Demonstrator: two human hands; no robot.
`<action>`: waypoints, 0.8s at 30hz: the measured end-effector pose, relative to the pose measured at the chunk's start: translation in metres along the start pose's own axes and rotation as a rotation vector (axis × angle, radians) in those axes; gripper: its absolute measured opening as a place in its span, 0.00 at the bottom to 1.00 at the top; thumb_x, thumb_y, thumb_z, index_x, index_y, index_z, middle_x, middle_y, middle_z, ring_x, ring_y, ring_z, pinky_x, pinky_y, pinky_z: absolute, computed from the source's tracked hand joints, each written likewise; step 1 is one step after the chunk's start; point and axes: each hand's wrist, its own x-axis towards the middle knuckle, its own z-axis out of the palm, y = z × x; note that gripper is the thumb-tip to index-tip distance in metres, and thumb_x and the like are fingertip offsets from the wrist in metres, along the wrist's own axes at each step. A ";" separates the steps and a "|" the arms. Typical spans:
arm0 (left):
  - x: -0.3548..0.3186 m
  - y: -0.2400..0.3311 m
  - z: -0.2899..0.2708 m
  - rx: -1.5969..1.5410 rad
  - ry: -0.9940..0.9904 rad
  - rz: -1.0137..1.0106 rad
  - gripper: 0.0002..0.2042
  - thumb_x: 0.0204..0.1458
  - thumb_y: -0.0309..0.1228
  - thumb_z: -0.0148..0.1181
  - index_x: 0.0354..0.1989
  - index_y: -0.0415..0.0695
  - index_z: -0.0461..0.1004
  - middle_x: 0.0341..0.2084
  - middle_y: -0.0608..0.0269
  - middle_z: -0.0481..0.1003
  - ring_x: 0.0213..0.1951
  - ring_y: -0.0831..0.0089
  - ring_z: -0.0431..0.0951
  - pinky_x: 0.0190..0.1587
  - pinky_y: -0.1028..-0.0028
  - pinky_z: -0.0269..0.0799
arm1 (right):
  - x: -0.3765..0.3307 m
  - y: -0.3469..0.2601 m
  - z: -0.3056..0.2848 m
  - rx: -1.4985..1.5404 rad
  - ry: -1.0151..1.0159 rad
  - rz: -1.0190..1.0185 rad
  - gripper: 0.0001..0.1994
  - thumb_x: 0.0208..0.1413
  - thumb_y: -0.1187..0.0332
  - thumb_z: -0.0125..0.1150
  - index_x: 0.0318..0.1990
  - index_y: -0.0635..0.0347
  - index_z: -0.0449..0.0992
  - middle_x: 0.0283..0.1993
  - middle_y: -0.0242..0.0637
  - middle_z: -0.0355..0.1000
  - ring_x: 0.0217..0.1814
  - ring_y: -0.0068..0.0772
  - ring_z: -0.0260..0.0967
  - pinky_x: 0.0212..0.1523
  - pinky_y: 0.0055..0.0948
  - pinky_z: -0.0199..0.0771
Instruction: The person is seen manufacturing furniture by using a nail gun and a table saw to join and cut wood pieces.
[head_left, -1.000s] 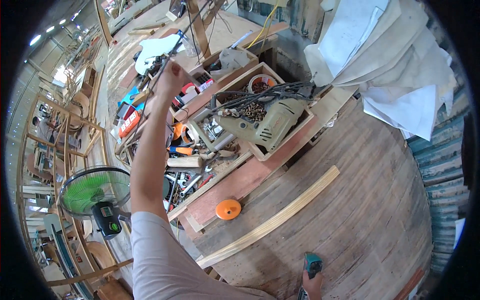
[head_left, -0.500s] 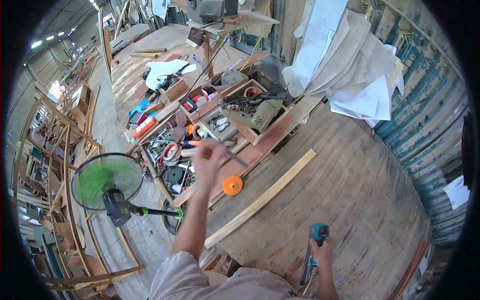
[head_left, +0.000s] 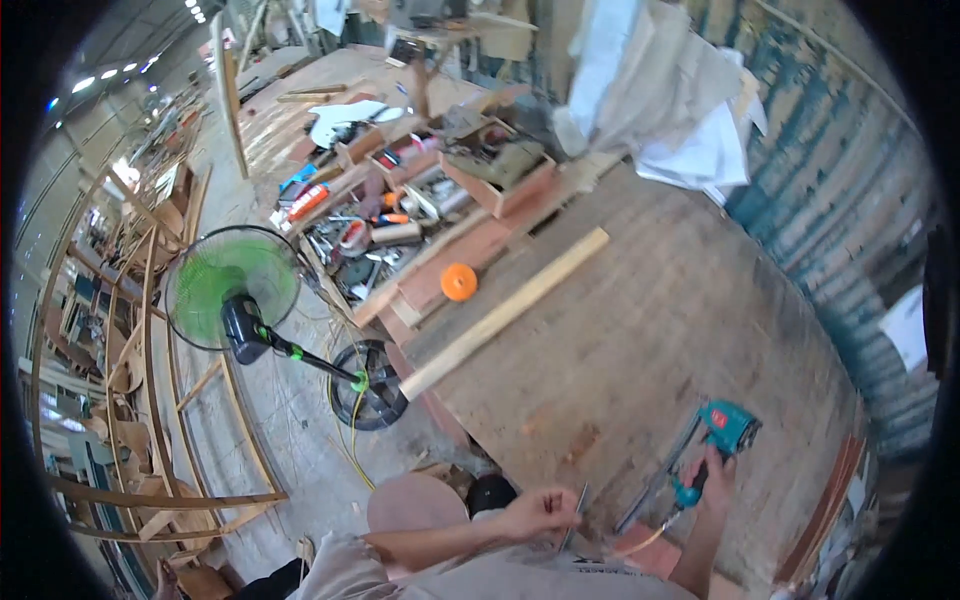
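My left hand [head_left: 540, 508] is drawn in close to my body at the bottom, its fingers pinched on a thin dark strip [head_left: 578, 506] that looks like metal. My right hand [head_left: 716, 470] grips the handle of a teal power tool [head_left: 725, 432] resting on the wooden workbench [head_left: 620, 340] at the lower right. A long pale wooden slat [head_left: 505, 312] lies slantwise across the bench, apart from both hands. Just beyond it sits an orange round disc [head_left: 459, 282].
Open wooden boxes [head_left: 497, 165] and a tray of several hand tools [head_left: 365, 240] crowd the bench's far side. White crumpled sheeting [head_left: 660, 90] lies at the back right. A green standing fan [head_left: 230, 290] stands on the floor to the left, near curved timber frames [head_left: 130, 440].
My left arm has pulled back from the tool tray at the far side to near my body, now holding the thin strip. The view has tilted down; the right hand stays on the teal tool.
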 end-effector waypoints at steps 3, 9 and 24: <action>0.050 0.014 0.038 0.205 0.236 0.375 0.07 0.51 0.20 0.60 0.29 0.45 0.67 0.25 0.71 0.71 0.29 0.82 0.74 0.30 0.79 0.70 | -0.018 -0.006 -0.052 0.290 -0.122 -0.016 0.16 0.62 0.61 0.49 0.52 0.60 0.69 0.18 0.29 0.59 0.15 0.24 0.57 0.18 0.27 0.61; 0.114 0.027 0.189 0.333 0.217 0.556 0.06 0.51 0.20 0.61 0.36 0.38 0.72 0.27 0.66 0.75 0.29 0.80 0.75 0.32 0.78 0.73 | -0.068 -0.009 -0.167 0.645 -0.528 -0.038 0.29 0.62 0.44 0.41 0.57 0.62 0.61 0.16 0.28 0.58 0.12 0.27 0.56 0.24 0.33 0.62; 0.139 -0.060 0.405 0.634 -0.008 0.058 0.08 0.55 0.19 0.55 0.42 0.30 0.73 0.32 0.55 0.78 0.35 0.77 0.78 0.36 0.75 0.78 | -0.151 0.041 -0.332 1.002 -0.521 -0.088 0.33 0.58 0.36 0.39 0.55 0.58 0.62 0.13 0.24 0.57 0.08 0.21 0.53 0.17 0.27 0.59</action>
